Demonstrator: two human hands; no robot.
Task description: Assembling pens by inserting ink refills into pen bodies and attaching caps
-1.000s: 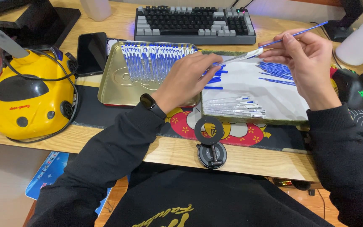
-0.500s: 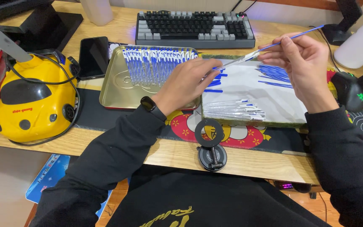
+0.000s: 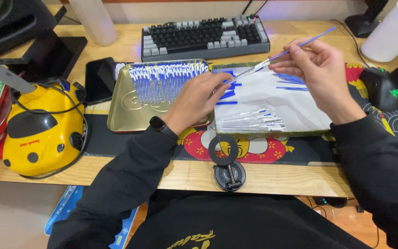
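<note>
My right hand [image 3: 321,74] holds a thin blue stick with a silvery wrapped end [image 3: 279,54] above a white sheet [image 3: 272,99]. My left hand [image 3: 199,99] pinches the stick's lower wrapped tip near the sheet's left edge. On the sheet lie loose blue sticks [image 3: 291,80] and a bundle of silvery wrapped pieces [image 3: 249,121]. To the left, a gold metal tray [image 3: 130,115] carries a row of several blue-and-white wrapped sticks [image 3: 166,80].
A keyboard [image 3: 206,34] lies at the back. A yellow round machine [image 3: 42,131] with a cable stands at left, a black phone [image 3: 98,79] beside it. A black mouse [image 3: 383,87] and white cup [image 3: 395,30] sit at right. A round black stand [image 3: 226,161] is at the front edge.
Both hands stay on the stick and shift only slightly.
</note>
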